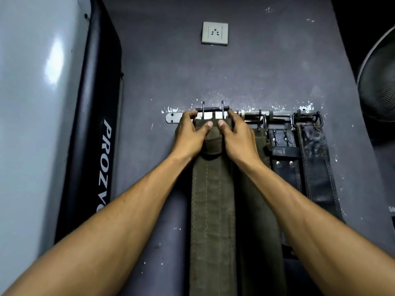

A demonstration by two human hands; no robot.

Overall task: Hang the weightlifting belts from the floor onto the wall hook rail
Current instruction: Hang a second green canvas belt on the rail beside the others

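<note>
Both hands are up at the wall hook rail (172, 117), and my knuckles cover much of its left half, so I cannot see which hook the olive belt (212, 199) in my grip actually sits on. Its buckle (212, 109) shows as a dark bar with two prongs standing above the rail, between my fingertips. The belt's lower end runs out of the bottom of the frame, so I cannot tell how far down it hangs.

A second olive belt (259, 144) hangs just behind my right wrist and is mostly hidden by it. Further right, two black leather belts (312, 167) hang from the rail; the lettering on the nearer one is too small to read.

Room is tight on the left: a grey machine housing (38, 124) with a black edge and partly cut-off white lettering stands near the rail's bare left end. A fan (378, 82) is clipped by the right edge. Above the rail the wall is open up to a socket plate (214, 33).

My left hand (189, 133) and right hand (237, 133) are closed around the top of the belt from either side, thumbs pressed against its front face, fingers curled over the upper edge by the buckle. Forearms reach straight and nearly parallel.
</note>
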